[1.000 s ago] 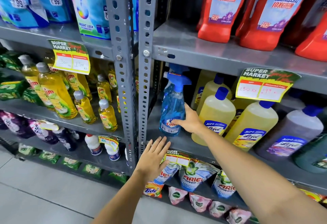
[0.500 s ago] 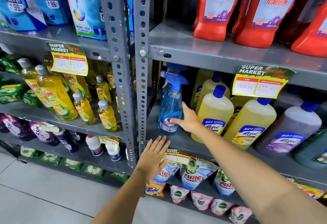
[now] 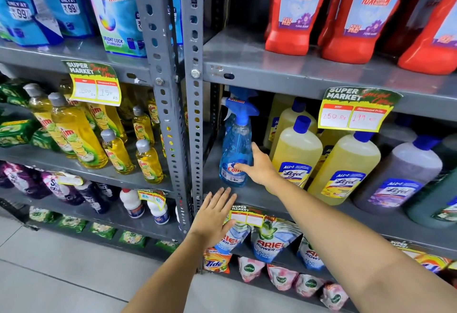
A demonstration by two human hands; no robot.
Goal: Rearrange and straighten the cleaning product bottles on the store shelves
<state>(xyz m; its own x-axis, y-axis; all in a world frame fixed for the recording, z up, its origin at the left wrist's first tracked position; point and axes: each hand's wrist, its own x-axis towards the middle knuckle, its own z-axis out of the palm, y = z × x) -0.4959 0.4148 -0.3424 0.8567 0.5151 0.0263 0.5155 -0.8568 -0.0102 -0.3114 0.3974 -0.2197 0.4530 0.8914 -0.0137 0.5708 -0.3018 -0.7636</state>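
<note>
A blue spray bottle (image 3: 235, 147) stands upright at the left end of the middle grey shelf (image 3: 247, 195), close to the upright post. My right hand (image 3: 259, 166) grips its lower right side, thumb across the front label and fingers behind it. To the right stand yellow Lizol bottles (image 3: 296, 149) with blue caps, the nearest just beside my right hand. My left hand (image 3: 215, 216) hovers flat with fingers spread at the shelf's front edge, below the spray bottle, holding nothing.
Purple Lizol bottle (image 3: 405, 176) further right. Red bathroom cleaner bottles (image 3: 294, 11) fill the shelf above. Detergent pouches (image 3: 272, 241) hang below. The left bay holds yellow dish-liquid bottles (image 3: 74, 137). Price tags (image 3: 356, 112) hang from shelf edges. Grey posts (image 3: 195, 114) divide the bays.
My right hand has closed a little further around the spray bottle, the thumb sliding across its label. My left hand stays where it was.
</note>
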